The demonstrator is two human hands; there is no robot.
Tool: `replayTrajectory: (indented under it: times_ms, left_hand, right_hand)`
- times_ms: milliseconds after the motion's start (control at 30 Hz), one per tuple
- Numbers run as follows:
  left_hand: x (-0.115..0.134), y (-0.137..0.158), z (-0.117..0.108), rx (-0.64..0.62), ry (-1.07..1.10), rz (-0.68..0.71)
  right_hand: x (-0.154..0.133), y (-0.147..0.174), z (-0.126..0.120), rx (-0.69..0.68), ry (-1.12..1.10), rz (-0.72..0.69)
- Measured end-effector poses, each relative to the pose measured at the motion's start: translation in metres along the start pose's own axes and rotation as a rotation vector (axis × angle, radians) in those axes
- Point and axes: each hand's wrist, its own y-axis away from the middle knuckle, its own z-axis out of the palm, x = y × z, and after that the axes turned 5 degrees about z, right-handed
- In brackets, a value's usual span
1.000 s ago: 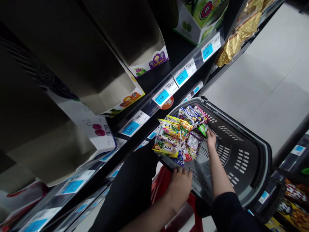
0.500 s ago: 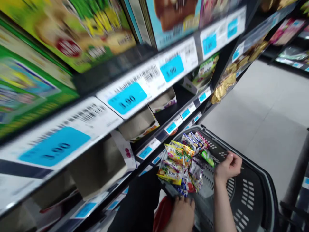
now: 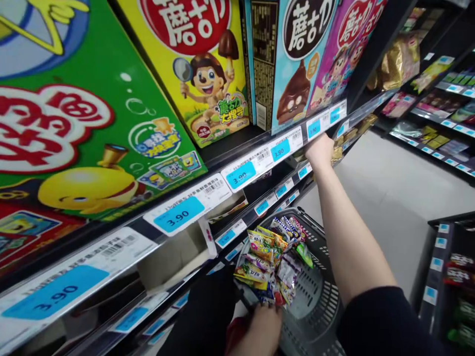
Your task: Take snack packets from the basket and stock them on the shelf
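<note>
A dark grey shopping basket [image 3: 326, 301] stands low beside the shelves, with several small, bright snack packets [image 3: 265, 249] heaped at its far left side. My left hand [image 3: 261, 329] is closed over the basket's near edge, its fingertips close to the packets. My right hand [image 3: 319, 149] reaches forward to the lower shelf, just under the price rail [image 3: 256, 165]. Its fingers are hidden behind the rail and the back of the hand, so what they touch does not show.
Above the rail stand a green box [image 3: 92, 123], a yellow box [image 3: 208, 99], a blue box [image 3: 297, 84] and a purple box [image 3: 339, 59]. Open cartons [image 3: 174, 252] sit on the shelf below. Gold packets [image 3: 393, 59] and another shelf unit [image 3: 430, 282] are to the right.
My right hand has moved up and forward from above the basket to the lower shelf. My left hand stays at the basket's edge. The view has shifted, showing more of the boxes.
</note>
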Motion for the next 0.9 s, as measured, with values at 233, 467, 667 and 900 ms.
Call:
replayTrajectory:
  times_ms: [233,467,667,900]
  left_hand:
    - [-0.007,0.004,-0.027,0.14,0.405,0.164]
    - [-0.002,0.002,-0.055,0.273,1.698,0.363]
    - [0.01,-0.005,-0.038,0.175,1.992,0.41]
    - [0.031,-0.008,-0.015,0.078,2.098,0.392]
  right_hand:
    - [0.023,0.067,-0.029,0.469,-0.647,0.138]
    - [0.07,0.256,-0.073,0.082,-1.139,0.473]
    - [0.131,0.366,-0.09,-0.225,-0.988,0.589]
    - [0.175,0.39,-0.092,-0.19,-0.799,0.596]
